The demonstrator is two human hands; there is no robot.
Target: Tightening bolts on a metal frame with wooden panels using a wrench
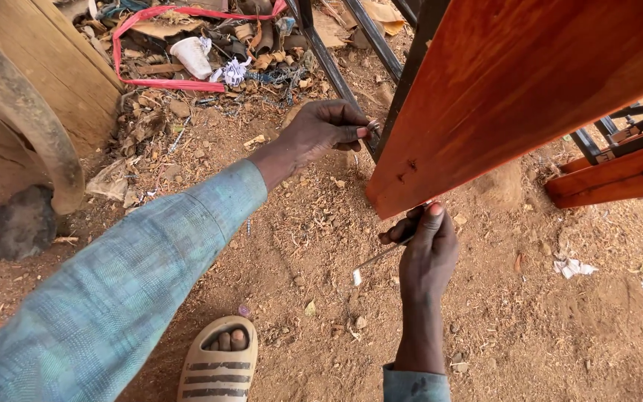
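Observation:
A reddish-brown varnished wooden board [515, 82] slants across the upper right, fixed to a black metal frame [403, 82]. My left hand [329, 130] reaches behind the board's lower corner and pinches a small metal piece against the frame. My right hand [426, 242] sits just under that corner and grips a thin metal tool [377, 262] whose shaft points down-left. Whether the tool's tip touches the board is hidden by my fingers.
The ground is bare reddish dirt with stones. A litter pile with a red strap [154, 82] and a white cup [191, 56] lies at the top. A wooden structure [31, 89] stands left. My sandalled foot [221, 361] is below. More red boards [612, 175] lie right.

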